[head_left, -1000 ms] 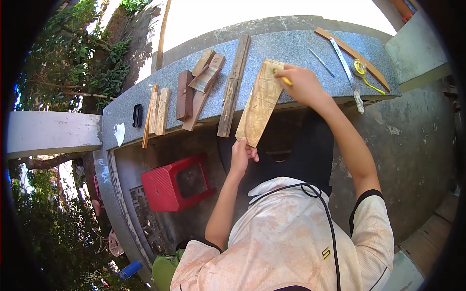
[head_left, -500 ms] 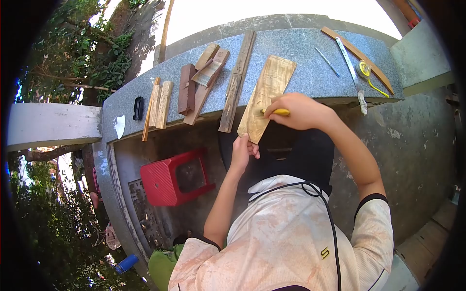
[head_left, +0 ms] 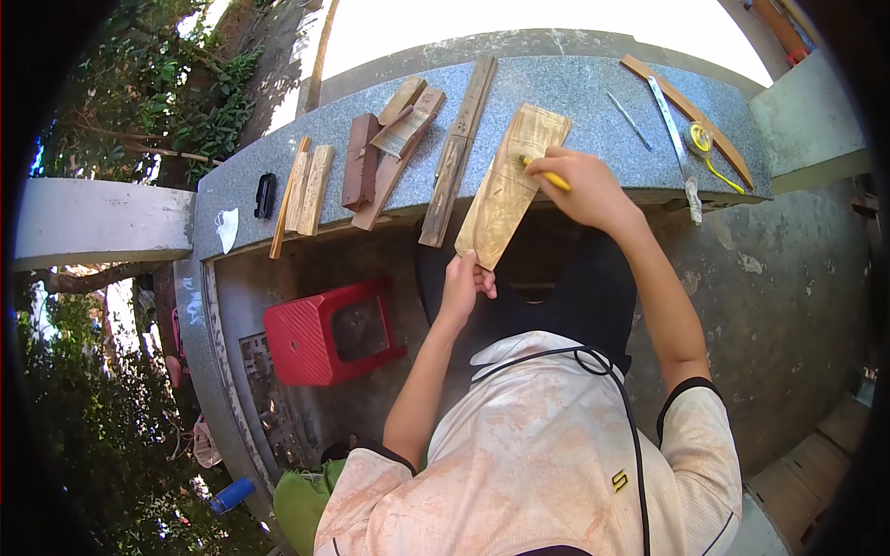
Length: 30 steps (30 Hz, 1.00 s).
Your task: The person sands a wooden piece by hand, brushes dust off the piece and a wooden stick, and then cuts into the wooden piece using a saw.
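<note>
From far off, I'm pinching the board's (head_left: 510,199) near end with my left hand (head_left: 470,282) — it's slanting longways over the table (head_left: 577,88) — and my right hand (head_left: 593,190), nearer the far end, is holding a yellow tool (head_left: 557,180).

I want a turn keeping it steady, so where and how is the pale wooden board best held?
Probably pinch the pale board at its near end, coming from the near side. That end sticks out past the bench, so there's room to reach underneath. The left hand grips there, away from the yellow tool in the right hand.
</note>
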Each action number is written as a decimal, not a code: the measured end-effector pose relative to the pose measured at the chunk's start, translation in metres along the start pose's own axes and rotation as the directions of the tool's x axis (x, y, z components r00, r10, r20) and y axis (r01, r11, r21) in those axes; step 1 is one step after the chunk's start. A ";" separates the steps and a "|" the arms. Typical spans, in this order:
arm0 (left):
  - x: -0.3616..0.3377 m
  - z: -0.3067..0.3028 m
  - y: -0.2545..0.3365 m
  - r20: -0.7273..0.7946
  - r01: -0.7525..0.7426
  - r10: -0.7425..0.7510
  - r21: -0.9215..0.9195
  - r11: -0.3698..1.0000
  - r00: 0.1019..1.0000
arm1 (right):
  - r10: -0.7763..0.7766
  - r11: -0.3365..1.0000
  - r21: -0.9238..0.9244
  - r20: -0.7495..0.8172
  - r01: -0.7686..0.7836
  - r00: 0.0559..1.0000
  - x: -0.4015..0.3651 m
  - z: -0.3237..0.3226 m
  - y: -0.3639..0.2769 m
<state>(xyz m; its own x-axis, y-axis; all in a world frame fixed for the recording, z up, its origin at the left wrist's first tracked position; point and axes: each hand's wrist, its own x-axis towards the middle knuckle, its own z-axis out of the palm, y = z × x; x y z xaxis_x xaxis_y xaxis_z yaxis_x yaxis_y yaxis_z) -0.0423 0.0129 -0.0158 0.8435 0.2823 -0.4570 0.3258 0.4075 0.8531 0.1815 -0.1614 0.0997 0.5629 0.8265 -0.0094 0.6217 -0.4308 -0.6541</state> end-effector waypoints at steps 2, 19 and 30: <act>-0.004 -0.003 -0.002 0.003 0.010 -0.010 0.007 1.000 1.000 | -0.184 0.971 -0.145 0.053 0.189 0.982 -0.018 0.023 -0.028; -0.001 -0.004 -0.004 0.031 0.012 -0.013 0.023 1.000 0.999 | -0.053 0.998 0.001 -0.268 0.055 0.962 -0.021 0.021 0.001; -0.002 -0.002 -0.007 0.009 -0.008 0.008 0.016 1.000 1.000 | -0.158 0.986 0.050 0.005 0.157 0.987 -0.031 0.030 -0.037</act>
<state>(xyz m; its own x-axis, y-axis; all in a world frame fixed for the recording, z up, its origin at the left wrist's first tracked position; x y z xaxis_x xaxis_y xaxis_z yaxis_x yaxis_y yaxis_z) -0.0473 0.0115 -0.0212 0.8497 0.2781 -0.4480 0.3258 0.3912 0.8607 0.1251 -0.1600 0.1020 0.4548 0.8860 0.0902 0.6743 -0.2765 -0.6847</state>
